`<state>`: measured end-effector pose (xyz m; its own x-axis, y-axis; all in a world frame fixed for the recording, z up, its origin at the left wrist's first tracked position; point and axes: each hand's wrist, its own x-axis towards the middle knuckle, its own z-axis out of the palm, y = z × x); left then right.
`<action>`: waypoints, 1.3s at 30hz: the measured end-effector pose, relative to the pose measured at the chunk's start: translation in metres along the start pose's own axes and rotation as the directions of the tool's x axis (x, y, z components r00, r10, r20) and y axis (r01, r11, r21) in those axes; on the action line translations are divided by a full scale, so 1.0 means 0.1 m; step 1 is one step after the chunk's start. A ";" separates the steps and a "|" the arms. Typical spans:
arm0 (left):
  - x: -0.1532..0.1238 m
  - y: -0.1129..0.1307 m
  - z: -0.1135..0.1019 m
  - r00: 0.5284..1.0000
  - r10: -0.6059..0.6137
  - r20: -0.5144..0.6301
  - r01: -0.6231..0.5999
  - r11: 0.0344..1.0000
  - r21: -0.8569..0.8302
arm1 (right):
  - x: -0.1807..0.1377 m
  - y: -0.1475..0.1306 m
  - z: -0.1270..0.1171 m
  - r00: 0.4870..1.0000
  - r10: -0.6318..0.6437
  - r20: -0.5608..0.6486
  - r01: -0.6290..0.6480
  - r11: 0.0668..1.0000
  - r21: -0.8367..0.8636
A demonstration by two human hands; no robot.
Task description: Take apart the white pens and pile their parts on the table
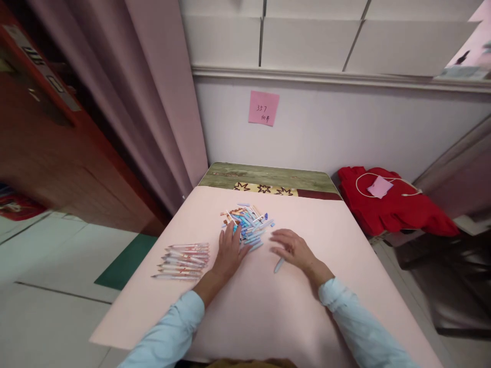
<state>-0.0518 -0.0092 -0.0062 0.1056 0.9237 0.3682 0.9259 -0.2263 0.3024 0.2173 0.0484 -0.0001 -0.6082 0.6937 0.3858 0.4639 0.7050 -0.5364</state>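
Observation:
A loose heap of blue, white and brown pen parts (251, 225) lies on the pale sheet covering the table. My left hand (229, 250) reaches over the heap's near left side, its fingers apart and touching parts there; what lies under the fingertips is hidden. To the right of the heap is my right hand (295, 249), its fingers bent. A light blue pen barrel (279, 265) pokes out from beneath this hand, seemingly held in the curled fingers. Left of my left hand, several white and orange patterned pens (184, 261) lie side by side, tips pointing left.
The pale sheet (261, 317) leaves a green wooden strip (307, 177) showing at the table's far edge. Behind stands a wall with a pink note (264, 108). A red cloth (368, 204) with a white cable lies at the right; a brown door (76, 153) is at left.

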 end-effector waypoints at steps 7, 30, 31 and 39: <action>-0.13 0.17 -0.14 0.983 0.184 -0.027 -0.185 0.982 -0.046 | -0.49 -0.05 -0.13 0.998 -0.048 0.031 0.048 0.999 -0.006; -0.21 0.40 -0.36 0.860 -0.124 0.495 0.057 0.987 0.149 | 0.58 -0.37 0.56 0.975 0.126 -0.185 -0.161 0.969 -0.185; -0.23 0.36 -0.39 0.856 -0.121 0.502 0.054 0.988 0.147 | 0.54 -0.37 0.54 0.970 0.140 -0.200 -0.176 0.968 -0.176; 0.27 0.18 -0.54 0.893 -0.329 0.306 0.256 0.932 0.255 | 0.34 -0.35 0.42 0.845 0.338 -0.414 -0.381 0.924 -0.023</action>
<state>-0.0519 -0.0044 0.0564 -0.0994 0.9943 -0.0395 0.9828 0.1043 0.1522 0.1534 0.0414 0.0008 -0.0911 0.8856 0.4554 0.6754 0.3910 -0.6253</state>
